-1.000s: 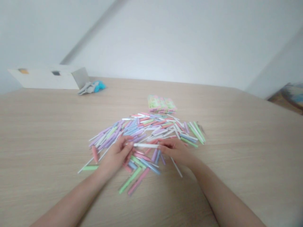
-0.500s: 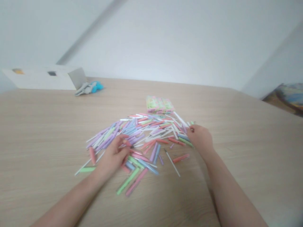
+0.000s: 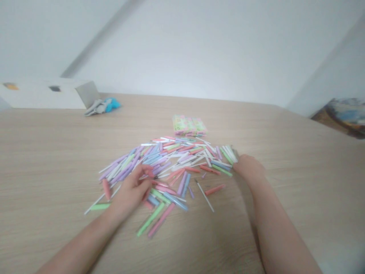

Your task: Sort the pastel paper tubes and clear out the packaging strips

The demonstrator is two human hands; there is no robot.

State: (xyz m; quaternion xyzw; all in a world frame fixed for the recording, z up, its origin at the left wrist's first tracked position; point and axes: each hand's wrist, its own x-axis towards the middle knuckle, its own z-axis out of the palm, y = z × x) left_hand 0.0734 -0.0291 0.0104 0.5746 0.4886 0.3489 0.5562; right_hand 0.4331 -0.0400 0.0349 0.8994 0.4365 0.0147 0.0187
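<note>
A loose heap of slim pen parts (image 3: 171,152) covers the middle of the table: pink, green, blue and lilac barrels, with thin white refills among them. My left hand (image 3: 132,188) rests at the heap's near left side, thumb and forefinger apart and curved over the barrels. Nothing shows in its grip. At the heap's right end my right hand (image 3: 249,169) is closed, fingertips down beside a row of white sticks (image 3: 229,153). Its fingers are mostly hidden, so what they hold cannot be made out. One dark-tipped refill (image 3: 204,196) lies apart, near a red barrel (image 3: 215,189).
Behind the heap sits a stack of pink-and-green packets (image 3: 189,125). A long white box (image 3: 42,93) stands at the back left, with a grey and blue cloth-like bundle (image 3: 104,105) beside it. The wall rises behind the wooden table (image 3: 299,182).
My right hand has moved slightly right and down; the white stick that jutted from it no longer shows in it. My left hand has barely moved. The view has shifted slightly.
</note>
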